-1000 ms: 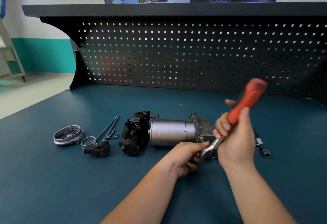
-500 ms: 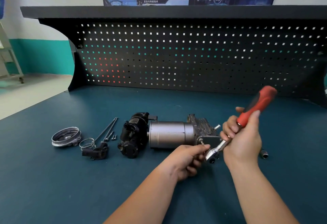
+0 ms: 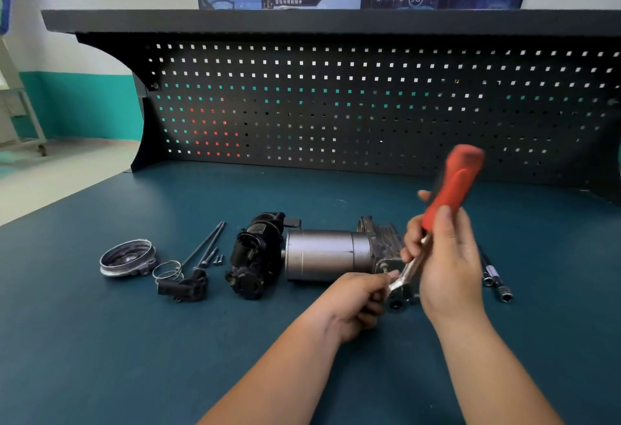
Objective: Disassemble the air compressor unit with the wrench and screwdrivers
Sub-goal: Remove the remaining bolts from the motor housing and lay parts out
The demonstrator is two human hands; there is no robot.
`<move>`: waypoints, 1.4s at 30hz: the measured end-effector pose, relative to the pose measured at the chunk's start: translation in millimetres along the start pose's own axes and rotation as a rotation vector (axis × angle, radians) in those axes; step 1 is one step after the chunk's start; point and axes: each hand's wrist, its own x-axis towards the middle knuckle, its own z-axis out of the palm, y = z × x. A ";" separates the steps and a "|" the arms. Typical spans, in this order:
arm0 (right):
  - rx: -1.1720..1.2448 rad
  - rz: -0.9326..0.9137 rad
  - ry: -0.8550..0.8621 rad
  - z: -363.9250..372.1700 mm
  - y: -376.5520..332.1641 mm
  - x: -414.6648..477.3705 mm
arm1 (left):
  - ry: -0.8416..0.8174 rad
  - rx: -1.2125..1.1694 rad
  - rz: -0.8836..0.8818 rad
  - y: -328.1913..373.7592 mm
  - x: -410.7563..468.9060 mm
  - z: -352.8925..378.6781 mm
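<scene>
The air compressor unit (image 3: 327, 253) lies on its side on the blue bench, a silver cylinder with a finned metal head at its right end. My right hand (image 3: 443, 256) grips a ratchet wrench (image 3: 452, 186) by its red handle, which is blurred and tilts up to the right. The wrench's metal head sits at the front right corner of the unit. My left hand (image 3: 359, 300) curls its fingers at the wrench head, pinching it by the bolt there. A detached black part (image 3: 257, 256) lies against the cylinder's left end.
Left of the unit lie a round metal cover (image 3: 126, 258), a wire clamp ring (image 3: 167, 270), a small black fitting (image 3: 184, 285), two long bolts (image 3: 205, 243) and short screws. Socket extensions (image 3: 497, 278) lie to the right. A black pegboard (image 3: 369, 105) closes off the back.
The red handle swung right and down half a second ago, then back up and left now. My left hand stayed at the wrench head.
</scene>
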 end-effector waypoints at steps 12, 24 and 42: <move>-0.089 -0.017 0.408 -16.7 2.4 14.4 | -0.031 -0.040 -0.053 1.1 -3.4 3.1; -0.492 -0.349 -0.130 11.1 10.2 -16.1 | -0.001 0.147 0.029 -1.2 -0.6 -0.2; -0.046 -0.096 0.212 -13.4 -31.7 29.3 | -0.016 0.015 -0.057 -1.9 0.9 2.9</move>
